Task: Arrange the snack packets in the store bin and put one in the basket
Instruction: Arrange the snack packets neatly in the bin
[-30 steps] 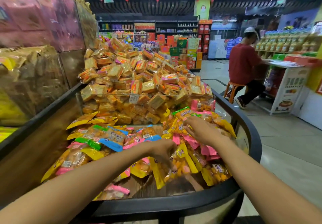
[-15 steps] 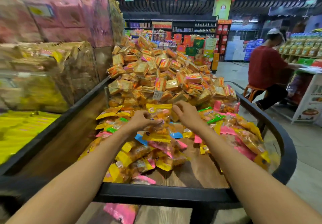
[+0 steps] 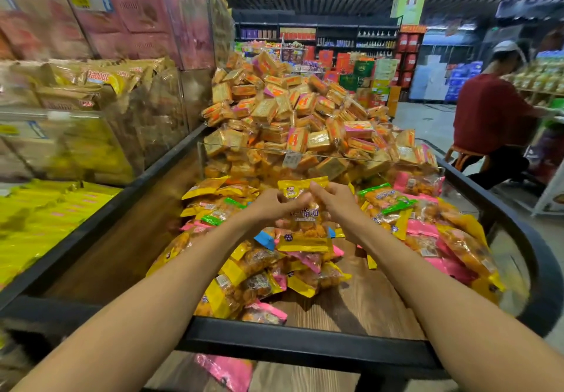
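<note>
1. The fingers of the left hand (image 3: 268, 205) and the right hand (image 3: 335, 202) pinch the top of one yellow snack packet (image 3: 303, 224); half a second ago they held it lower.
2. The packet hangs upright between both hands, over the heap of packets (image 3: 259, 281) in the bin (image 3: 305, 347).

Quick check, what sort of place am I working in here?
A grocery or snack shop, most likely: open display bin heaped with snack packets, stocked shelves behind, a price tag on the divider.

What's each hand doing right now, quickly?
Left hand: grips the yellow snack packet, held up over the bin.
Right hand: grips the same packet from the other side.
</note>
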`<action>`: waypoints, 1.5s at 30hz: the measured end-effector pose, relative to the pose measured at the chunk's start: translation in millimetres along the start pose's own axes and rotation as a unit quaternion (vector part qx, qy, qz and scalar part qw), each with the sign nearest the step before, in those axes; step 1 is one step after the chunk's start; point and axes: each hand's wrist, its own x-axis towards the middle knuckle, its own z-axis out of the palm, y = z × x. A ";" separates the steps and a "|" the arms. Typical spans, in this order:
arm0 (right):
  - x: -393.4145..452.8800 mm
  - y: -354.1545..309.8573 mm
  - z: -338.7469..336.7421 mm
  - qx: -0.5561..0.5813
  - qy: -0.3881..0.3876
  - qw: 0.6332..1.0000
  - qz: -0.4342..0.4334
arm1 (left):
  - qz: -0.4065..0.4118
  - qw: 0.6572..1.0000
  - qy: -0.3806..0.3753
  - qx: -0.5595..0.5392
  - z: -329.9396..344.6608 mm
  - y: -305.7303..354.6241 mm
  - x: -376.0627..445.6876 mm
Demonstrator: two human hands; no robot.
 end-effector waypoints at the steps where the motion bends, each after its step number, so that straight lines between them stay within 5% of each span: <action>1: -0.7 -0.6 0.8 0.003 -0.003 1.000 -0.004 | -0.005 0.999 0.003 -0.037 -0.8 1.4 0.4; 5: -0.7 -1.6 2.3 0.026 -0.007 1.000 0.007 | 0.003 0.991 0.032 -0.127 -5.2 1.1 3.3; 27: -1.2 -7.7 -2.2 0.048 0.005 0.998 0.042 | 0.022 0.989 0.068 -0.133 -5.7 4.8 0.3; 33: -6.4 -17.3 -10.0 0.138 -0.144 0.969 0.143 | 0.002 0.984 0.110 -0.142 -15.3 -0.7 7.6; 37: -7.4 -6.5 -11.4 -0.018 -0.289 0.953 0.086 | -0.018 0.972 0.158 -0.175 -27.6 -3.2 12.6; 45: -13.5 -10.1 -10.9 -0.004 -0.213 0.974 0.076 | -0.055 0.971 0.113 -0.203 -25.9 10.1 6.5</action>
